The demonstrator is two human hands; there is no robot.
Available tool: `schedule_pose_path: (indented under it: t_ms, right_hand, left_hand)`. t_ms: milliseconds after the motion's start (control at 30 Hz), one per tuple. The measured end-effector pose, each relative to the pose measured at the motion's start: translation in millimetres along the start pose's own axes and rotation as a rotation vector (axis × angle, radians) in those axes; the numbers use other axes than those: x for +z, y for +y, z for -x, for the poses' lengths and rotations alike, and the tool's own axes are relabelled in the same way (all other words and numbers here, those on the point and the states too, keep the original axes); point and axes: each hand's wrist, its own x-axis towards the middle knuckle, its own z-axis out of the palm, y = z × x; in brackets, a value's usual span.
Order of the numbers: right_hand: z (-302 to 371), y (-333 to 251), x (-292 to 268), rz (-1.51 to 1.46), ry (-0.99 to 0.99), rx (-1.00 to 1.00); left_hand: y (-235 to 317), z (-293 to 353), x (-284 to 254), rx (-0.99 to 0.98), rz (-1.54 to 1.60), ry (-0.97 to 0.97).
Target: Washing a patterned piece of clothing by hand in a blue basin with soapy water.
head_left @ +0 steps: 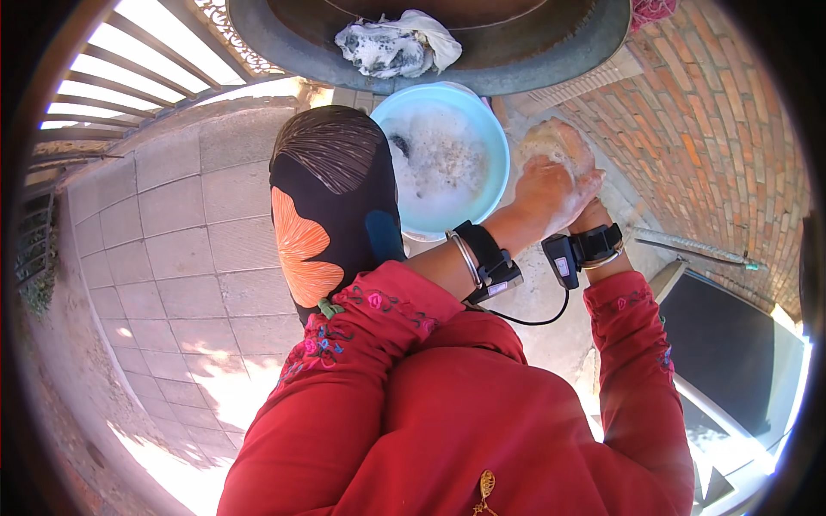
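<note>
Head view: left hand [551, 189] met sudsy right hand [564, 146], seemingly rubbing, grips I couldn't tell; next probably called for parting them.

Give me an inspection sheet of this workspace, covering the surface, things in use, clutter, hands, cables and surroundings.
Surface: square paving at left, partly sunlit.
Things in use: light-blue basin holding white suds; a dark patch at their left, unidentifiable.
Clutter: suds-covered cloth on the rim of a large dark vessel; pink item at the top edge, partly cut off.
Hands: both hands together, sudsy, right of the basin; whether they hold anything, I can't tell.
Cables: black cable looping between the wrist devices.
Surroundings: brick wall at right, barred fence at upper left.
</note>
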Motion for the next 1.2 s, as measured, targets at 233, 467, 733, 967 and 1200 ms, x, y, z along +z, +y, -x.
schedule_pose_path:
  t_ms: [233, 467, 733, 967, 1200]
  right_hand:
    - [2, 0, -13, -0.186, -0.018, 0.091]
    - [37, 10, -9, -0.281, -0.137, 0.022]
    - [60, -10, 49, 0.207, 0.143, 0.070]
    - [57, -13, 63, 0.077, 0.433, 0.132]
    - [28, 2, -30, 1.783, -0.184, -0.908]
  left_hand:
    - [1, -1, 2, 0.026, 0.032, -0.005]
    - [11, -16, -4, 0.097, -0.147, -0.259]
    - [2, -30, 9, -0.172, 0.999, 0.301]
    - [-20, -4, 22, 0.022, 0.739, 0.211]
    - [0, 6, 25, 0.178, 0.488, 0.223]
